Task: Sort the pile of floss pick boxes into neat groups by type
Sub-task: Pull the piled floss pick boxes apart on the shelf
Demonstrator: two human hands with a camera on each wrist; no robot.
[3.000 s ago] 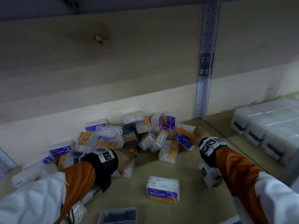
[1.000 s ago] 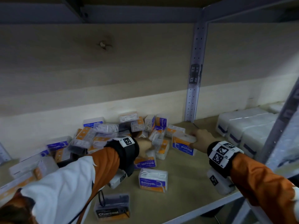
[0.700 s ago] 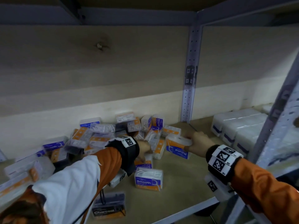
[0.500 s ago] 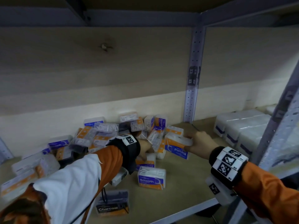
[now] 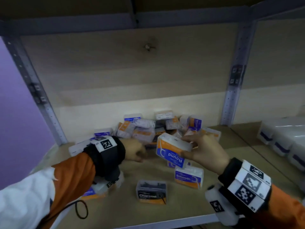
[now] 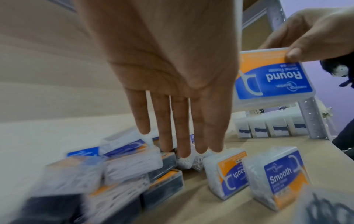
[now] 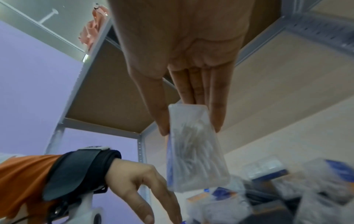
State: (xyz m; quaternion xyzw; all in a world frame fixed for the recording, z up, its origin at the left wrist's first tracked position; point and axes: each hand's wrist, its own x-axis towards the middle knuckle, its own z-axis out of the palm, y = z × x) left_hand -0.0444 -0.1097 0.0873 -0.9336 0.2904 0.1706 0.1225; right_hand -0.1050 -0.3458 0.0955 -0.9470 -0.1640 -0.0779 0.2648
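A heap of floss pick boxes (image 5: 148,129) lies against the back board of the shelf. My right hand (image 5: 203,151) holds a blue and orange "Round" box (image 5: 171,151) in the air above the shelf, thumb on one face and fingers on the other; the same Round box (image 6: 272,75) shows in the left wrist view. My left hand (image 5: 133,151) reaches over the heap with straight fingers (image 6: 180,131) and holds nothing. Below stand two "Smooth" boxes (image 5: 188,177) (image 6: 279,172) and a dark "Charcoal" box (image 5: 151,192).
White packs (image 5: 283,139) with dark bands fill the neighbouring bay on the right, past a grey upright post (image 5: 232,90). The shelf's front edge (image 5: 165,220) runs just below the Charcoal box. Another shelf board sits low overhead.
My right hand has lifted the Round box off the shelf and carried it left, toward the middle. My left hand has drawn back a little from the heap.
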